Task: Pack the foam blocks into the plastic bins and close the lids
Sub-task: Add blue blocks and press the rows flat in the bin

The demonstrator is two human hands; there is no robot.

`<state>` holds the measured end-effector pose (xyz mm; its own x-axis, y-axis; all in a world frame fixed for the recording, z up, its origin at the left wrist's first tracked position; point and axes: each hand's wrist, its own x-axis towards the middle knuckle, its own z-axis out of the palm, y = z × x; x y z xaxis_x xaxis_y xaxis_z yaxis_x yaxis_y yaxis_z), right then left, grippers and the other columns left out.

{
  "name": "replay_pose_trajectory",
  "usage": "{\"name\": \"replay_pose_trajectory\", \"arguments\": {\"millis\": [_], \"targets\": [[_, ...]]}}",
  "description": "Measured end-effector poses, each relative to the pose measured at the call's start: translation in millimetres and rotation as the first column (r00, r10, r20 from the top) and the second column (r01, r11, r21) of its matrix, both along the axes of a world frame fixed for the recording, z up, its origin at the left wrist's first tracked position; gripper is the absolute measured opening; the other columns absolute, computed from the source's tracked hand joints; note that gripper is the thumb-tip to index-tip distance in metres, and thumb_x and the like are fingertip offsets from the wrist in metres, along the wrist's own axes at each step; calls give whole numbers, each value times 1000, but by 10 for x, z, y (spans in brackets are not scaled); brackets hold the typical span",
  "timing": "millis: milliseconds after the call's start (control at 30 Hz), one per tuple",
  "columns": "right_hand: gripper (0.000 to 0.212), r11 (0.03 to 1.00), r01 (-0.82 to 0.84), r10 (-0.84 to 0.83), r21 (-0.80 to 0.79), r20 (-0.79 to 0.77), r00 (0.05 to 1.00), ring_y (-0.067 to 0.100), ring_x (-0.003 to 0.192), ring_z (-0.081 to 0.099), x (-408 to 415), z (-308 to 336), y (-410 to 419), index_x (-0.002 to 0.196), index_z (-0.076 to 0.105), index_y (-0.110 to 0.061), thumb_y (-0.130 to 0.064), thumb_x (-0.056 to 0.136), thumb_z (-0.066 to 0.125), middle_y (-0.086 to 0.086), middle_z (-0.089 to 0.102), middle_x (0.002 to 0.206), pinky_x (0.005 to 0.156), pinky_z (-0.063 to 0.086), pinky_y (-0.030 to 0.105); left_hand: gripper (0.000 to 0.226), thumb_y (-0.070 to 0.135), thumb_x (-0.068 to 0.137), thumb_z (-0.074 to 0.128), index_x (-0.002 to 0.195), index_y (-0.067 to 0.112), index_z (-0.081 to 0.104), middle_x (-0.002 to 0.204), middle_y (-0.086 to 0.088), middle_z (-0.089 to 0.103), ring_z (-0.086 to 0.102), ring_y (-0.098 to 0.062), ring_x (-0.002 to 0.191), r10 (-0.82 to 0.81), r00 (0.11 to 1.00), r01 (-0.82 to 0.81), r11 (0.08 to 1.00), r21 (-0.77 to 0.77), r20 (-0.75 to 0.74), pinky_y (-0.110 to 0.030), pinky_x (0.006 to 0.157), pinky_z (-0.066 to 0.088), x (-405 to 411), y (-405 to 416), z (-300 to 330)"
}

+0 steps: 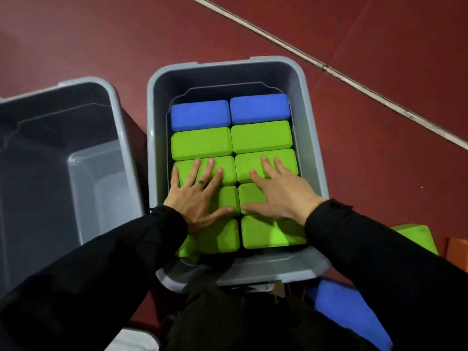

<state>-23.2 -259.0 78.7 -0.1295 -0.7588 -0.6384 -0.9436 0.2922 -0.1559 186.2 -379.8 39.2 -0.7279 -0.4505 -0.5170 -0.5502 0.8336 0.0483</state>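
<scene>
Left hand [200,198] and right hand [276,196] flat, fingers spread, palms down on green foam blocks [202,141] packed in grey bin [312,138], centre frame. Empty bin [121,138] at left.

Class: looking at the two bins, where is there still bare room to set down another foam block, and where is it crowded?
The left bin is bare inside. The middle bin is crowded: blue blocks and green blocks cover it, both hands pressing flat.

Left bin [76,158] and loose blue block [342,307] edge-cropped.
</scene>
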Motion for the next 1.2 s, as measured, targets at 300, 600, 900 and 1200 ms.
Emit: {"name": "replay_pose_trajectory", "arguments": {"millis": [300,600,900,1200], "targets": [[51,948,149,-159,-281,-14,987,35,132,51,-53,156,-220,132,60,-24,-58,96,46,9,55,145,104,47,48,88,75,92,10,157,19,33,167,-11,23,24,-36,152,-89,991,68,978,-198,-98,-66,118,18,-128,-58,73],[77,931,226,-229,-287,22,973,31,158,3,-197,-168,-512,162,21,-28,-70,98,35,9,2,171,126,10,48,113,92,80,5,161,14,-7,169,-3,-16,-15,-26,156,240,959,-251,967,-55,-150,-60,124,3,-243,-414,-59],[68,933,260,-243,-250,97,965,30,156,13,-149,-82,-384,159,32,-28,-54,99,49,7,14,170,126,18,47,98,81,91,10,162,14,3,170,-8,-5,-6,-27,157,210,957,-227,972,-63,-201,-59,124,2,-167,-337,4],[26,865,348,-291,-362,203,935,31,101,68,206,572,-64,104,75,-28,-40,95,54,-2,76,108,81,54,41,38,38,105,41,93,10,63,90,-10,66,62,-38,94,555,708,-454,831,321,-437,-42,77,46,49,114,898]]}}
